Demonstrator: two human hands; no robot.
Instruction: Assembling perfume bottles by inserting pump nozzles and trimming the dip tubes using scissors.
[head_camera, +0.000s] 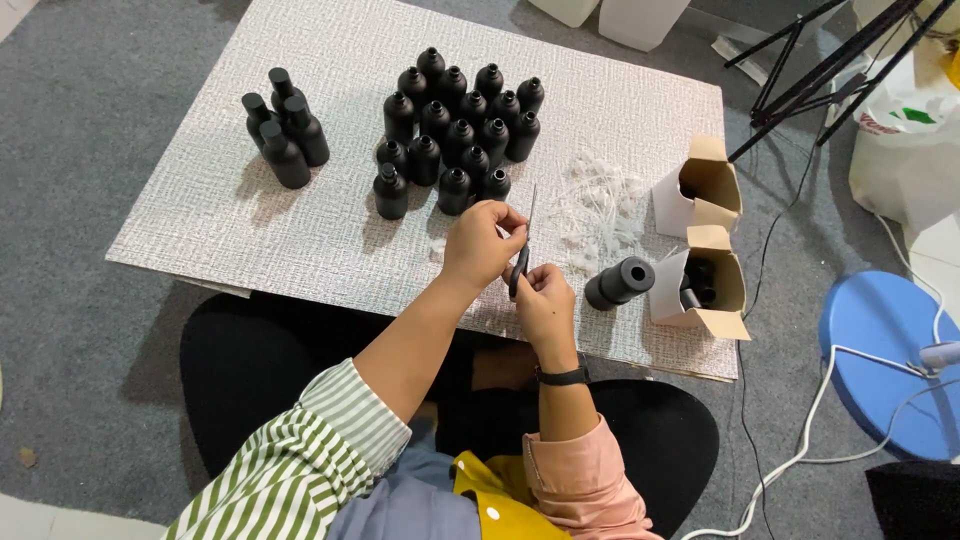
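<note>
My right hand (546, 303), with a dark watch on its wrist, grips the black handles of a pair of scissors (524, 250) whose blade points up and away. My left hand (481, 243) is closed just left of the blade, pinching something small and pale that I cannot make out. Both hands hover over the near edge of a pale textured board (200, 210). Behind them stands a cluster of several uncapped black bottles (456, 125). One black bottle (620, 282) lies on its side to the right of my hands.
Three capped black bottles (285, 125) stand at the board's far left. A heap of thin white plastic tubes (600, 200) lies right of the cluster. Two open cardboard boxes (705, 185) (712, 285) sit at the right edge. A blue round stool (885, 350), cables and tripod legs (830, 70) lie beyond.
</note>
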